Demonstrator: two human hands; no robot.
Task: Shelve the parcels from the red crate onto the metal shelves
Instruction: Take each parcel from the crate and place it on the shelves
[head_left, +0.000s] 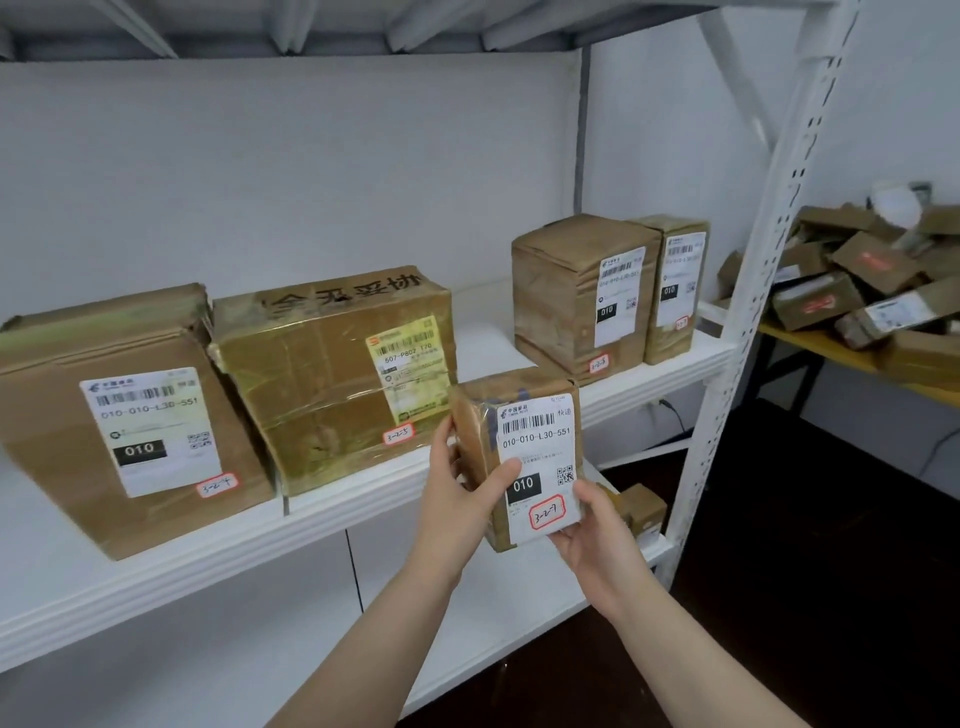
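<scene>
Parcel (537, 447): small taped brown box, white barcode label, red-ringed "3-2-7" sticker, just before the shelf (483, 343) edge.
Left hand (457, 493): grips its left side.
Right hand (597, 540): holds its bottom corner.

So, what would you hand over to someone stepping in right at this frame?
Hands: left hand and right hand both grip the small parcel tagged 3-2-7, in front of the white shelf.
Shelved: large box, yellow-label box, wide upright box, narrow upright box.
Left: place the small parcel, probably in the gap between yellow-label box and wide upright box. Red crate out of view.
</scene>
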